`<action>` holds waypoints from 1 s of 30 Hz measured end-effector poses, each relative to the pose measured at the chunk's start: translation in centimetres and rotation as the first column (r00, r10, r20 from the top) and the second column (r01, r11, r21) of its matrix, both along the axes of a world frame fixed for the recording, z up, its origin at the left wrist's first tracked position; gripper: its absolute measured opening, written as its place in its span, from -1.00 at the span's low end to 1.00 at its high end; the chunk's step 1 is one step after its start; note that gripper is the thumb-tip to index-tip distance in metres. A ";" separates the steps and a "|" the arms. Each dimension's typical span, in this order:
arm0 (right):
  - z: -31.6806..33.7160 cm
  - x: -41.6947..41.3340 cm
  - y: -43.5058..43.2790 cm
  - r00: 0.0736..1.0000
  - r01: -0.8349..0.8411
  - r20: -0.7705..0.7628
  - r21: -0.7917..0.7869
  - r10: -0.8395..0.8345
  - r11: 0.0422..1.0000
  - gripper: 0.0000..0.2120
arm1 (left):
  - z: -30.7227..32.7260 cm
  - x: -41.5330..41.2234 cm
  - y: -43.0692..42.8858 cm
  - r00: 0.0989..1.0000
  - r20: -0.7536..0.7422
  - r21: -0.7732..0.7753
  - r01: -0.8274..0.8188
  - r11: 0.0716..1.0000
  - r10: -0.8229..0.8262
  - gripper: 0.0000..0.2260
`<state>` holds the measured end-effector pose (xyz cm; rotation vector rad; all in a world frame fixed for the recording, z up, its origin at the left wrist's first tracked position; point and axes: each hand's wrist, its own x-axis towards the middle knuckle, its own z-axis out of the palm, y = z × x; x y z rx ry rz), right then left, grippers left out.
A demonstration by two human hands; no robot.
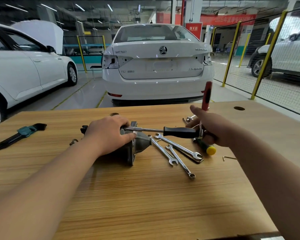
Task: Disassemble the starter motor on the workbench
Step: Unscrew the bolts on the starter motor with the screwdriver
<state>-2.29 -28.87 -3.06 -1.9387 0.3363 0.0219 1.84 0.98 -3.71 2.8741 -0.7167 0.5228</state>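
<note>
1. Finds the starter motor [139, 146] lying on its side on the workbench [145, 205], nose cone pointing right, flange standing on edge
2. Grips the starter motor body with the left hand [109, 134], fingers curled over the top and ending at the flange; covers most of the housing
3. Shows a black-handled driver [179, 132] level and just right of the starter motor, shaft tip at the upper edge of the flange, beside the left fingertips; appears seated on a fastener there, though the contact is too small to confirm
4. Holds a red-handled tool [206, 96] upright in the right hand [215, 130], well right of the starter motor at the driver's butt end; fingers wrapped round its lower part, thumb sticking out free; cannot tell through the blur whether this hand also grips the black handle
5. Judges the step in hand as loosening a flange or through fastener; housing not yet parted
6. Calls next for a firm hold on the body, the driver square on the fastener, and steady turning force at the handle; risks the tip slipping off otherwise
7. Notes three spanners [177, 145] and a green screwdriver [206, 147] right of the starter motor, a hex key set [27, 131] well left of it, a white car [156, 66] beyond it
</note>
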 end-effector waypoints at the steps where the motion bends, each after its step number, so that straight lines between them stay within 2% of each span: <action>1: 0.2 0.1 -0.1 0.994 -0.008 -0.106 0.113 0.020 0.994 -0.40 | 0.0 0.0 0.0 1.000 0.005 0.003 -0.002 1.000 0.002 -0.79; 3: -0.1 0.0 -0.4 0.979 -0.026 -0.189 0.286 0.083 0.958 -0.50 | 0.1 -0.1 0.0 1.000 0.010 0.002 -0.012 1.000 0.012 -0.79; 5: -1.2 -0.1 -0.6 0.988 -0.046 -0.114 0.453 0.109 0.891 -0.61 | 0.2 -0.1 0.0 1.000 0.011 0.003 -0.022 1.000 0.022 -0.77; 6: -1.7 -0.1 -0.4 0.993 -0.061 -0.059 0.493 0.103 0.868 -0.65 | 0.1 -0.1 -0.1 1.000 0.012 0.008 -0.028 1.000 0.028 -0.76; 9: -2.4 0.0 0.6 0.999 -0.046 0.009 0.459 0.047 0.887 -0.79 | 0.0 -0.1 0.0 1.000 0.009 0.002 -0.017 1.000 0.017 -0.72; 12: -1.7 0.1 0.9 0.995 0.024 -0.092 0.571 0.035 0.821 -0.82 | 0.9 0.2 1.0 0.992 -0.117 -0.038 0.035 0.999 -0.039 -0.51; 14: -0.9 0.0 0.8 0.985 0.052 -0.159 0.650 0.068 0.758 -0.78 | 1.5 0.4 1.2 0.985 -0.171 0.045 0.022 0.999 -0.014 -0.40; 16: -0.6 0.0 1.2 0.979 0.076 -0.193 0.623 0.059 0.779 -0.80 | 1.1 0.6 0.9 0.995 -0.091 0.183 -0.027 0.983 0.044 -0.36; 18: -0.6 0.0 2.1 0.986 0.100 -0.164 0.557 -0.009 0.824 -0.83 | 0.3 0.5 0.5 0.998 0.016 0.182 -0.061 0.981 0.059 -0.35; 23: -0.8 0.4 2.9 0.971 0.193 0.070 0.346 -0.230 0.918 -0.84 | -0.5 0.4 0.4 0.990 0.113 0.090 -0.091 0.992 0.081 -0.40; 25: -1.0 0.3 3.0 0.960 0.186 0.157 0.257 -0.231 0.948 -0.83 | -0.5 0.3 0.2 0.988 0.128 0.077 -0.092 0.993 0.081 -0.48; 28: -1.5 0.0 3.1 0.904 0.159 0.388 0.084 -0.180 0.984 -0.88 | -0.4 0.2 0.0 0.989 0.117 0.073 -0.101 0.992 0.092 -0.59; 30: -1.7 -0.2 3.2 0.853 0.138 0.499 0.066 -0.152 0.988 -0.90 | -0.2 0.3 0.0 0.989 0.110 0.084 -0.112 0.990 0.102 -0.62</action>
